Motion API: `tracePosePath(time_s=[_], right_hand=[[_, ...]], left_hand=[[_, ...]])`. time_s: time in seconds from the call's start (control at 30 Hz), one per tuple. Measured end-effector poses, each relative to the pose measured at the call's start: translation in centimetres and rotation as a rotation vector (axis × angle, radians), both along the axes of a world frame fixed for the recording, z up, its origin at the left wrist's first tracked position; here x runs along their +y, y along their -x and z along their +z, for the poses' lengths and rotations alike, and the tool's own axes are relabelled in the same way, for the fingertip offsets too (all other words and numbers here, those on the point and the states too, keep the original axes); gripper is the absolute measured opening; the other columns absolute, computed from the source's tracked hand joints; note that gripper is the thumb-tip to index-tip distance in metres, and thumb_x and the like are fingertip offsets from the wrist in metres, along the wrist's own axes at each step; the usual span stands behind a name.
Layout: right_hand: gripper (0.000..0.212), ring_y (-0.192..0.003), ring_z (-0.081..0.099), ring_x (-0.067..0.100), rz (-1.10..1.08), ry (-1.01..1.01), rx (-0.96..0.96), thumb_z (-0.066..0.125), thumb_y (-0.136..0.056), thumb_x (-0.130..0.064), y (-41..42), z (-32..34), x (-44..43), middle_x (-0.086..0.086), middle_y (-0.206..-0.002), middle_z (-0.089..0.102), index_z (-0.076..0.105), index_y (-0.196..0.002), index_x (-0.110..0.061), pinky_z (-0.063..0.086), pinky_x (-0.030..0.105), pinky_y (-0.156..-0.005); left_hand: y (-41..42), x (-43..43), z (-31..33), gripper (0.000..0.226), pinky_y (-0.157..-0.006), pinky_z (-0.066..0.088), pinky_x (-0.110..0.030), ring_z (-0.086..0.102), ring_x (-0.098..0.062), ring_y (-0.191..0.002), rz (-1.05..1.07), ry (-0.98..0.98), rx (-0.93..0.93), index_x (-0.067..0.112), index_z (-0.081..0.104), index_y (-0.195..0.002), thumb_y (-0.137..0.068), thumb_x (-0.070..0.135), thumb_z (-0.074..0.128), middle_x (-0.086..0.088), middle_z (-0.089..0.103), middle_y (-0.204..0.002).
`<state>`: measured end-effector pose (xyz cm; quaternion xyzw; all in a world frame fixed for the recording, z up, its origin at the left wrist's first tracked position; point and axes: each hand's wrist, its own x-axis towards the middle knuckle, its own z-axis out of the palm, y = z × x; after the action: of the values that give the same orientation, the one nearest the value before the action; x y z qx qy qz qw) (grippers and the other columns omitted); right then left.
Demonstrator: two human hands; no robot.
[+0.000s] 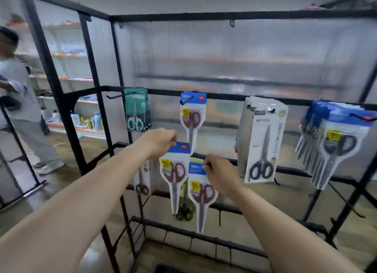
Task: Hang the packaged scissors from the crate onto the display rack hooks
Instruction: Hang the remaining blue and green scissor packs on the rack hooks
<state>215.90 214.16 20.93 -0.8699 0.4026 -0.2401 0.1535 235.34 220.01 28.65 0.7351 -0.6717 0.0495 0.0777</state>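
Note:
My left hand [158, 141] pinches the blue top of a red-handled packaged scissors [175, 174], held up in front of the black display rack [224, 96]. My right hand [219, 171] grips the blue header of a second red-handled pack [202, 199], slightly lower and to the right. Above them one identical red-handled pack [192, 119] hangs on a hook of the upper bar. The crate is out of view.
Other packs hang on the rack: teal ones [136, 111] at left, white ones with black scissors [262, 142], a blue-topped bunch [334, 142] at right, and smaller packs [142, 181] lower down. Bare hooks line the bottom bars. A person [22, 101] stands at far left.

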Motion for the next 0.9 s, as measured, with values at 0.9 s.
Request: tracePosePath(time_s=[0.9], right_hand=[[0.012, -0.075, 0.054, 0.017, -0.075, 0.419, -0.219, 0.054, -0.092, -0.019, -7.5, 12.7, -0.1, -0.005, -0.079, 0.058, 0.064, -0.094, -0.012, 0.047, 0.035, -0.068]], left_hand=[[-3.1, -5.1, 11.3, 0.011, -0.072, 0.040, -0.024, 0.053, -0.006, -0.078, -0.280, 0.133, 0.274, 0.019, 0.073, -0.093, -0.085, 0.024, 0.067, 0.016, 0.056, -0.077]])
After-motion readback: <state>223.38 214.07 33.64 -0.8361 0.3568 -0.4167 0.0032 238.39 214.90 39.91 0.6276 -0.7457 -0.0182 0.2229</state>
